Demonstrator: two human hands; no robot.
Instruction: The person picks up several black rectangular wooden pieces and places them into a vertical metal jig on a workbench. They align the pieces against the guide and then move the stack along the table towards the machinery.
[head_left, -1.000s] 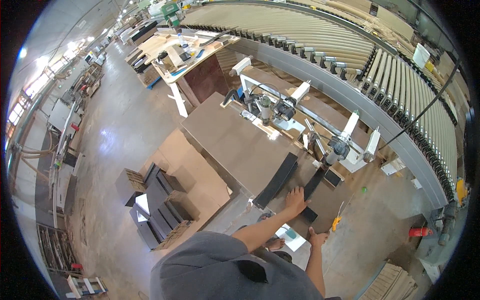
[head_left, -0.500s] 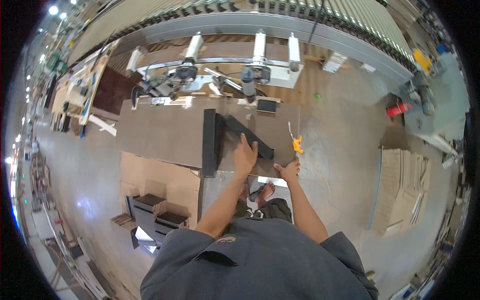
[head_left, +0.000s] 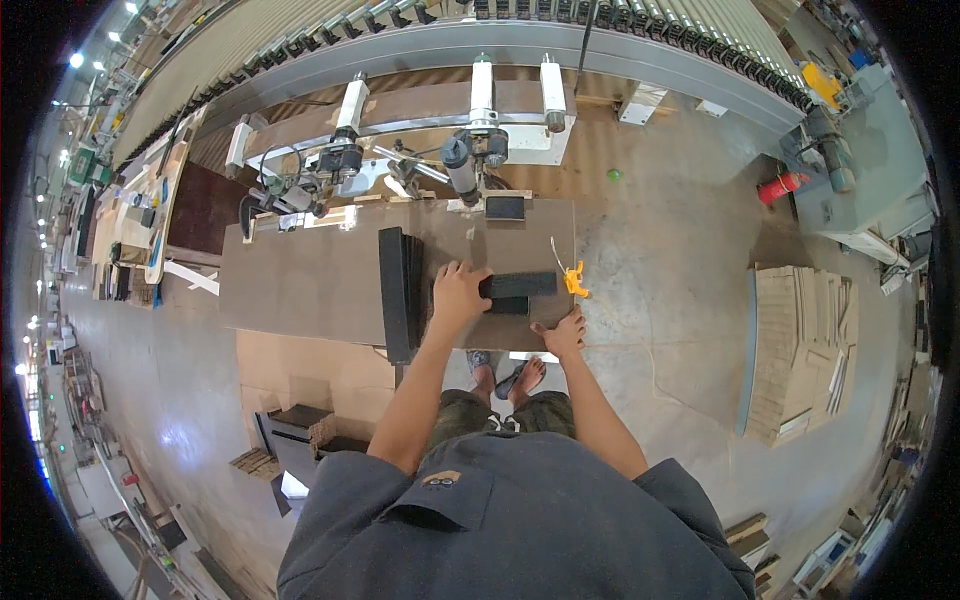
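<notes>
My left hand is closed around the left end of a short black strip, which lies roughly crosswise over the brown worktable. Partly beneath it shows another dark piece. At the table's front right corner rests my right hand, thumb apart from its fingers, with no piece in it. Left of my left hand, several long black strips stand close together, pointing away from me. A yellow clamp-like tool with a pale cord sits by the right edge.
Machine heads on a rail line the table's far side, beside a small dark rectangular pad. Stacked cardboard stands on the floor at right. Dark panels stand below left. A red extinguisher is at far right.
The black strip under my left hand has turned from diagonal to nearly crosswise. My left hand now grips its left end. My right hand stays at the table corner.
</notes>
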